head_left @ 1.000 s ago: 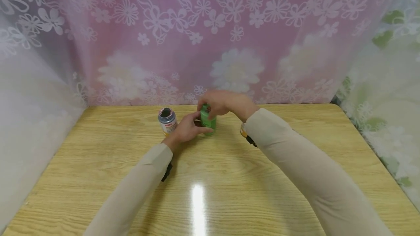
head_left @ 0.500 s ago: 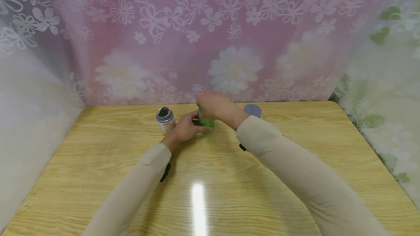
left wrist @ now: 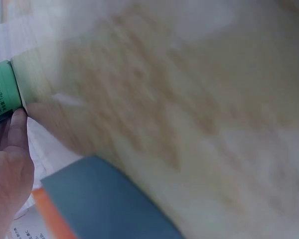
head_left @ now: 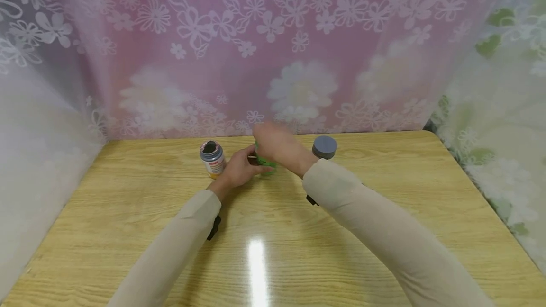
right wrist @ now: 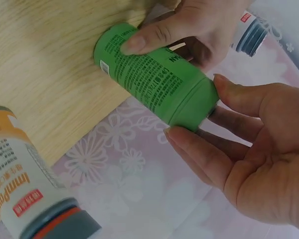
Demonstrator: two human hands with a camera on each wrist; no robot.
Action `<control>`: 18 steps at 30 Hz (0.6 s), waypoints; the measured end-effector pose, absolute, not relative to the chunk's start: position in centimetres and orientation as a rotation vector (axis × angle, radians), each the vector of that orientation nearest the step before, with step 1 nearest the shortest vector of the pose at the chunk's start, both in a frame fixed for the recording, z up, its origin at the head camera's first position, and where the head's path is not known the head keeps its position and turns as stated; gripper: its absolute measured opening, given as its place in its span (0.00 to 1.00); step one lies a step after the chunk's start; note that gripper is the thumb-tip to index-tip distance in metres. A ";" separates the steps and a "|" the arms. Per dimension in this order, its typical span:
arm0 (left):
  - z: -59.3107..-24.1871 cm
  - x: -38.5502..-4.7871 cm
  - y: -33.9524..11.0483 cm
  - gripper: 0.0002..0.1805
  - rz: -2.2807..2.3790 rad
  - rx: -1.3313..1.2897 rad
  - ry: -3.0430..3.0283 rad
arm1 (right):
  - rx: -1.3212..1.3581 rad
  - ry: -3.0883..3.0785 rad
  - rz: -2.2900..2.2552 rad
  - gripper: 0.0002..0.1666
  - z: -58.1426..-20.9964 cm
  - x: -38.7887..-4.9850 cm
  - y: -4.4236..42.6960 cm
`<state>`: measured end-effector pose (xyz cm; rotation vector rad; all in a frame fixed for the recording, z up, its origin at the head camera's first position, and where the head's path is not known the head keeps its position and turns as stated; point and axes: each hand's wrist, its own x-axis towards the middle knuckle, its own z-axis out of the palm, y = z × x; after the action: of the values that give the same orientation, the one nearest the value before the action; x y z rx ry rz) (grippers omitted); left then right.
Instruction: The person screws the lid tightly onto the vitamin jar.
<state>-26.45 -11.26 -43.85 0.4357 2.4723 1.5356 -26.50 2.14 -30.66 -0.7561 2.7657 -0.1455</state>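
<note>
A green bottle (right wrist: pixel 149 74) with dark print stands on the wooden table. My left hand (head_left: pixel 241 167) holds its lower body between thumb and fingers. At the top end, my right hand (head_left: pixel 273 141) grips with thumb and fingertips spread round the edge, seen closely in the right wrist view. Whether a separate cap sits under those fingers is hidden. Just left of my left hand is a white bottle (head_left: pixel 214 162) with an uncovered, dark mouth. To the right of my right wrist stands a white-and-orange bottle (right wrist: pixel 27 174) with a grey lid (head_left: pixel 324 147).
The wooden table (head_left: pixel 141 231) ends at a pink flowered curtain (head_left: pixel 239 70). Pale flowered cloth (head_left: pixel 503 155) hangs along the right side. A blurred blue-grey shape (left wrist: pixel 104 199) with an orange edge fills the bottom of the left wrist view.
My right hand has turned over the green bottle's top, its wrist coming left and uncovering the grey lid of the bottle behind. The left hand keeps its hold.
</note>
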 end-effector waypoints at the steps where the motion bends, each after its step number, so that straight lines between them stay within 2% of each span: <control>1: -43.8 -26.4 -11.3 0.29 1.540 0.435 2.472 | -0.752 2.781 -0.145 0.08 -30.7 -26.4 2.1; 7: -43.8 -26.4 -11.2 0.30 1.540 0.434 2.483 | -0.732 2.838 -0.146 0.11 -30.9 -26.1 2.1; 14: -43.8 -26.3 -11.1 0.28 1.534 0.405 2.505 | -0.752 2.835 -0.174 0.08 -30.9 -26.4 2.0; 18: -43.7 -26.2 -11.0 0.27 1.522 0.401 2.515 | -0.747 2.823 -0.155 0.10 -30.8 -26.5 2.0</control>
<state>-26.18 -11.03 -43.65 0.4010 2.5154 1.5217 -26.53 2.04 -30.78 -0.7474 2.8233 -0.1554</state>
